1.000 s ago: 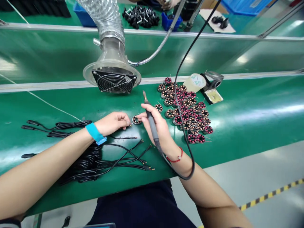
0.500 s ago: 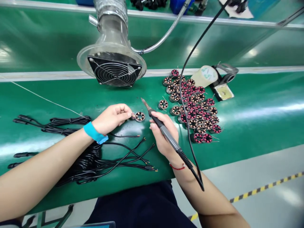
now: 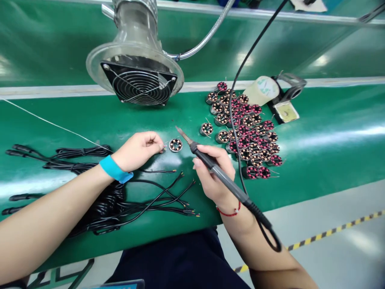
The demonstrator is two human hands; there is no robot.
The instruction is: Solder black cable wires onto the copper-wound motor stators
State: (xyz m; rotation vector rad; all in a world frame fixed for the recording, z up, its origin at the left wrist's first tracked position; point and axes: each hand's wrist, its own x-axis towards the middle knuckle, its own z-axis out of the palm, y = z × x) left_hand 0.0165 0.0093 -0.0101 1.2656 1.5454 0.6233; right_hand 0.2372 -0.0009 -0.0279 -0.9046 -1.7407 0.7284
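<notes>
My left hand, with a blue band at its wrist, pinches the fine wire ends of a cable. Just right of those ends, a round coil part lies on the green table, apart from my fingertips. My right hand holds a soldering iron like a pen, its tip pointing up and left, above and to the right of the coil part. A single coil part stands farther right, beside a cluster of several more.
A fume fan hangs over the table's back. Black cables lie beneath and beside my left forearm. The iron's cord crosses the coil cluster. Behind it are a pale roll and an iron stand.
My right hand and the iron's body have shifted slightly right and down. The wire ends at my left fingertips now sit a little apart from the coil part. The whole view has shifted slightly.
</notes>
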